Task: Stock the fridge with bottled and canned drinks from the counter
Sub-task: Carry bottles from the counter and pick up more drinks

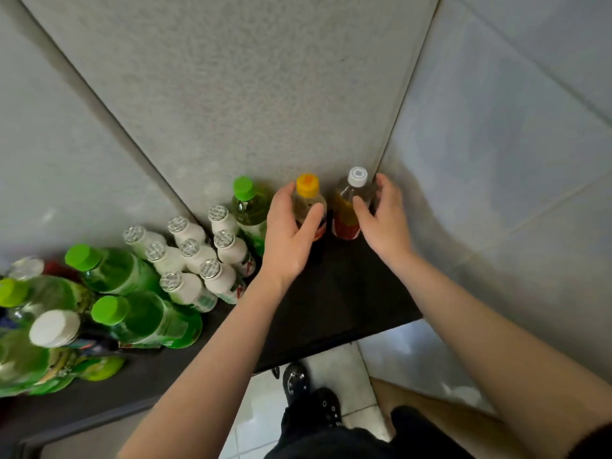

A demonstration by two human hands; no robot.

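The yellow-capped bottle (308,193) stands at the far right end of the dark desk (347,293), against the wall. The left hand (288,233) grips it, fingers (284,193) and thumb curled round its body. Just beside it, the white-capped bottle (347,207) of amber drink is held the same way by the right hand (385,223). Its cap carries a square code print. Both bottles have red labels, and the writing on them is too blurred to read. To the left stand a green-capped bottle (250,207) and a cluster of small white bottles (195,256) with foil tops. Their red and green label marks are illegible. Larger green bottles (139,313) crowd the left edge.
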